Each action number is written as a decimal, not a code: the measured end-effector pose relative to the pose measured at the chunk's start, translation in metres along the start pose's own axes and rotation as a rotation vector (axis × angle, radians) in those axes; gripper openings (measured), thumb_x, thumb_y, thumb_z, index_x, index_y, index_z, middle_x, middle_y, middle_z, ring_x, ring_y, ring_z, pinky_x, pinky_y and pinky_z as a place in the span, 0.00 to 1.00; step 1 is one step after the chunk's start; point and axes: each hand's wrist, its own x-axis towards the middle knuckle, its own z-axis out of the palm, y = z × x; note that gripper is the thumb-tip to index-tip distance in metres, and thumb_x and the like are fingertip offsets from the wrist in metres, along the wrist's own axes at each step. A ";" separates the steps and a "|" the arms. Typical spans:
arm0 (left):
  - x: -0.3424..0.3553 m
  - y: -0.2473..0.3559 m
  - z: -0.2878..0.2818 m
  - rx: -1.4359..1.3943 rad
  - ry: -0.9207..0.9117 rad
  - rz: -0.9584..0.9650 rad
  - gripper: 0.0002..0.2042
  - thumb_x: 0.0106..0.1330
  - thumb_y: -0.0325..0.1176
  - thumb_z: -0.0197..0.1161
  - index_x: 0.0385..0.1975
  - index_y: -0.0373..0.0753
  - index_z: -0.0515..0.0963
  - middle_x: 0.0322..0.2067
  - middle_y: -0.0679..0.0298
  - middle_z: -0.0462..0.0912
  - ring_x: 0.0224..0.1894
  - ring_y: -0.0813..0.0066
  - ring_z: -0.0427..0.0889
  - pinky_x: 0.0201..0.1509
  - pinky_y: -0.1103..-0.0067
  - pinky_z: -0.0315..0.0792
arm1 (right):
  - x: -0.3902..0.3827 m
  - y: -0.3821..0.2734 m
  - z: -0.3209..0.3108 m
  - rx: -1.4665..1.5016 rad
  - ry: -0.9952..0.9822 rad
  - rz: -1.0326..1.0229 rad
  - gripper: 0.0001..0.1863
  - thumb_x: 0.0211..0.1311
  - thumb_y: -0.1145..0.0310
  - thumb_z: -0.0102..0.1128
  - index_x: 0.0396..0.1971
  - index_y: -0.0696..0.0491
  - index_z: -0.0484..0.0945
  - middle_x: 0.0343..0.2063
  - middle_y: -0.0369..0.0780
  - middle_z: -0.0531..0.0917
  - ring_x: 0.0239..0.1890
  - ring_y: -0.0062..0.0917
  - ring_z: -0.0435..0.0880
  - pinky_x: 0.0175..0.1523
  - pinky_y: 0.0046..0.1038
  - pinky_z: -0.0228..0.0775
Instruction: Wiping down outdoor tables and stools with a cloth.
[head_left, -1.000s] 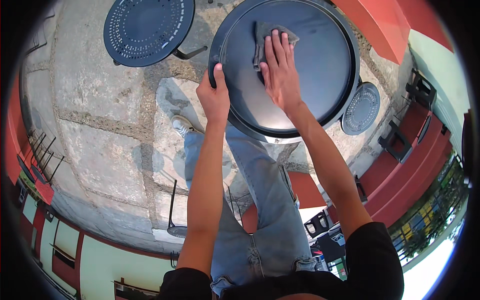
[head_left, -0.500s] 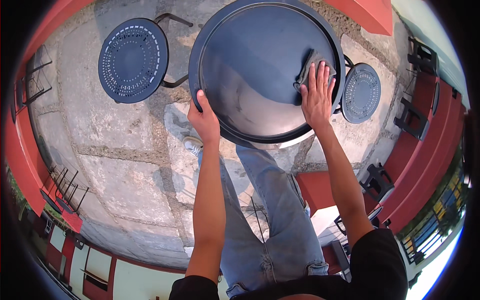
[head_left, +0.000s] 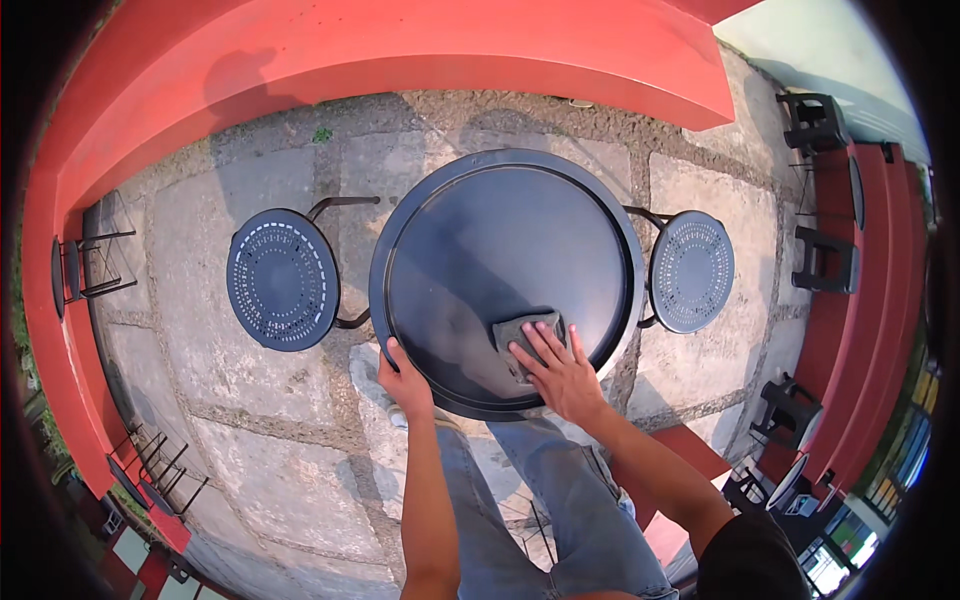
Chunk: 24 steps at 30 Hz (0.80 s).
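Note:
In front of me stands a round dark table (head_left: 470,250) with a raised rim and a glossy top. My left hand (head_left: 406,382) grips the table's rim at the near left, thumb on top and the other fingers hidden beneath the edge. Under the spread fingers of my right hand (head_left: 560,372), a folded dark grey cloth (head_left: 515,335) lies pressed flat against the tabletop near its front right part. Light and shadow fall across the shiny surface.
A round perforated stool (head_left: 283,280) stands left of the table, and another stool (head_left: 692,271) stands to its right. Beyond runs a low red wall (head_left: 450,60). Black plastic stools (head_left: 825,262) line the right side by red steps. Paving slabs (head_left: 270,440) cover the ground.
My right hand has slid the cloth from the tabletop's right side toward me and leftward. My left hand still grips the rim. The view has tilted up, showing more red wall.

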 end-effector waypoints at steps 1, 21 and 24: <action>-0.003 0.003 0.003 0.009 -0.002 -0.012 0.23 0.85 0.46 0.54 0.50 0.27 0.82 0.38 0.61 0.86 0.40 0.74 0.79 0.49 0.74 0.74 | -0.013 0.023 -0.002 -0.016 0.024 0.087 0.40 0.71 0.55 0.61 0.81 0.38 0.59 0.83 0.42 0.52 0.84 0.38 0.49 0.82 0.62 0.39; -0.004 0.014 0.011 0.058 0.006 -0.009 0.23 0.86 0.46 0.52 0.50 0.27 0.82 0.40 0.60 0.87 0.41 0.73 0.81 0.51 0.74 0.75 | 0.029 0.075 -0.019 -0.041 0.277 0.434 0.38 0.78 0.59 0.53 0.83 0.47 0.52 0.83 0.50 0.49 0.84 0.44 0.47 0.83 0.56 0.40; -0.006 0.021 0.017 0.034 0.031 -0.009 0.23 0.86 0.46 0.52 0.50 0.27 0.82 0.40 0.59 0.87 0.41 0.72 0.81 0.51 0.74 0.75 | 0.055 0.072 -0.011 -0.021 0.398 0.583 0.35 0.80 0.65 0.47 0.82 0.53 0.51 0.82 0.56 0.49 0.83 0.52 0.48 0.83 0.56 0.41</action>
